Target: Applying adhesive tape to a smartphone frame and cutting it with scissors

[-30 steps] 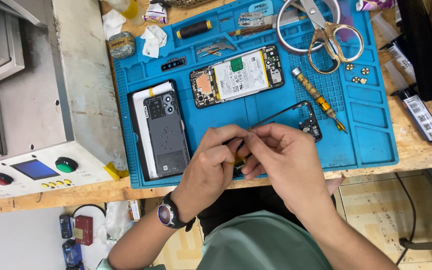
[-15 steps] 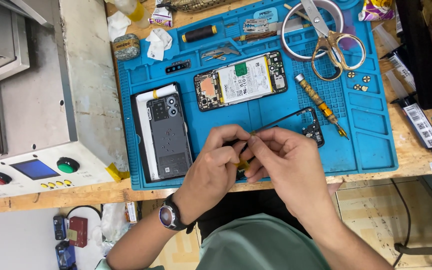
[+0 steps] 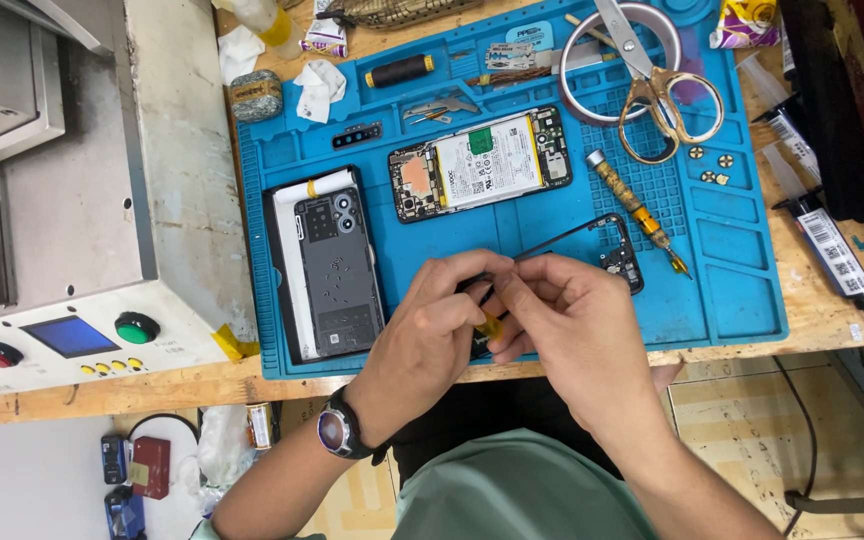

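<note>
Both hands meet at the near edge of the blue mat (image 3: 742, 300), fingers bunched together. The left hand (image 3: 430, 325), with a wristwatch (image 3: 337, 432) on its wrist, and the right hand (image 3: 562, 320) pinch the near end of a thin black phone frame (image 3: 592, 235). A small yellow piece (image 3: 490, 326) shows between the fingertips; what it is cannot be told. The frame's far corner lies on the mat, just past the right hand.

Left of the hands, on the mat: a dark phone back (image 3: 327, 262), camera end away from the person. Beyond the hands: an opened phone body (image 3: 482, 162) with a white battery, lying crosswise. To its right, a yellow-handled screwdriver (image 3: 637, 210), tip toward the near right.

Farther back: scissors (image 3: 652, 85) resting across a roll of tape (image 3: 577, 60), and a small black cylinder (image 3: 399, 70). The mat sits on a wooden counter (image 3: 822, 310). At the left stands a grey machine (image 3: 62, 200) with a green button (image 3: 136, 327) and a red button (image 3: 0, 353).
</note>
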